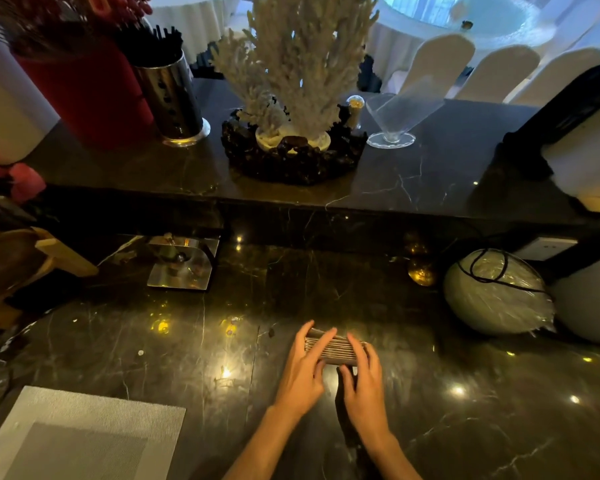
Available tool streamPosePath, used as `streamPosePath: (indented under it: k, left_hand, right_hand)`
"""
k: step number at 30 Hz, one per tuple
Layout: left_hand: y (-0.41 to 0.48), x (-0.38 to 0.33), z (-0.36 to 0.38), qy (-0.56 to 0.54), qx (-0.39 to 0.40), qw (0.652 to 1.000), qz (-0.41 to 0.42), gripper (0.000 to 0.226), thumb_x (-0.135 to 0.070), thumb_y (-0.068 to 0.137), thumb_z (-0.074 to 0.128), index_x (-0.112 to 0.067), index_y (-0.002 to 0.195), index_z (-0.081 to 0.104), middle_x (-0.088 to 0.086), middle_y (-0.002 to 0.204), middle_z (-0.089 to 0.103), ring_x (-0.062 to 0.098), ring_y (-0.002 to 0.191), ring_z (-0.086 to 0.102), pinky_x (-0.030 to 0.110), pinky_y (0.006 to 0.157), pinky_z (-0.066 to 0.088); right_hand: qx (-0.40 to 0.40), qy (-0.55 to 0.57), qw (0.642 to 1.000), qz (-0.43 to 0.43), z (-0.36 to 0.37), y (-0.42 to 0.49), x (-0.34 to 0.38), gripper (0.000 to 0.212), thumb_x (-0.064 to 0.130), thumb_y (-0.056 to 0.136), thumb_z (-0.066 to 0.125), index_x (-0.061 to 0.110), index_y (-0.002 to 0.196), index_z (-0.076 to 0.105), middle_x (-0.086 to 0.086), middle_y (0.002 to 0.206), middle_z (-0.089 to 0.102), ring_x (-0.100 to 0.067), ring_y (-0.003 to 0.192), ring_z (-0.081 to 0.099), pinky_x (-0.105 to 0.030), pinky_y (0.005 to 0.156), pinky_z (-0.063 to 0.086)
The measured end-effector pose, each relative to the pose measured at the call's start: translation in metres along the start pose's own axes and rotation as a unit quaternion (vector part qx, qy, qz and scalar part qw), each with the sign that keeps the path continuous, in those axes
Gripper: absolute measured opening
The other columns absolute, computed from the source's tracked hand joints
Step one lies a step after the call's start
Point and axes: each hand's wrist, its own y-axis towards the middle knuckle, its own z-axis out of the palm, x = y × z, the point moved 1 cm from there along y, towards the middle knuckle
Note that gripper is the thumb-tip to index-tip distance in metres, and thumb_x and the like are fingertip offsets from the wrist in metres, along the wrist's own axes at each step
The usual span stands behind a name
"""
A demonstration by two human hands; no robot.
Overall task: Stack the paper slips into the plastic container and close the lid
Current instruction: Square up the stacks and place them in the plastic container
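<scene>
Paper slips, bunched edge-up into a block, sit on the dark marble counter near the front, right of centre. No writing on them can be read. Left hand lies over the block's left end, fingers spread across its top; right hand presses against the right end, fingers curled down. Both hands clasp the bundle between them. Whether a plastic container surrounds the slips cannot be told. A grey placemat lies at near left. On the far raised ledge, a perforated metal holder contains dark sticks, beside a white coral ornament.
</scene>
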Motion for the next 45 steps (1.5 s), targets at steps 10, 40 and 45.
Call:
streamPosePath:
  k: [10, 40, 45]
  left_hand:
    - [0.007, 0.005, 0.000, -0.116, -0.049, 0.991, -0.038, 0.061, 0.001, 0.086, 0.065, -0.050, 0.117, 0.053, -0.007, 0.152, 0.027, 0.011, 0.137, 0.036, 0.003, 0.101, 0.035]
    - [-0.004, 0.008, 0.015, -0.062, -0.031, 0.997, -0.016, 0.052, 0.006, 0.090, 0.054, -0.020, 0.134, 0.050, 0.001, 0.147, 0.028, 0.009, 0.142, 0.025, 0.012, 0.110, 0.028]
    - [-0.009, 0.012, 0.013, -0.066, -0.029, 0.997, -0.015, 0.056, 0.005, 0.087, 0.053, -0.030, 0.130, 0.051, -0.003, 0.150, 0.029, 0.006, 0.139, 0.032, 0.002, 0.106, 0.026]
  right_hand:
    - [0.000, 0.012, 1.000, -0.021, 0.015, 0.001, -0.006, 0.068, 0.007, 0.097, 0.054, 0.041, 0.148, 0.025, 0.005, 0.163, 0.017, 0.039, 0.122, 0.011, 0.016, 0.083, 0.022]
    - [-0.048, -0.105, 0.991, -0.071, 0.014, 0.004, 0.002, 0.056, 0.012, 0.088, 0.066, 0.028, 0.135, 0.040, -0.009, 0.131, 0.046, -0.023, 0.121, 0.043, -0.045, 0.099, 0.049]
    - [-0.037, -0.133, 0.989, -0.045, 0.015, -0.003, -0.001, 0.055, 0.015, 0.089, 0.064, 0.026, 0.138, 0.040, -0.010, 0.135, 0.048, -0.029, 0.127, 0.044, -0.043, 0.111, 0.033]
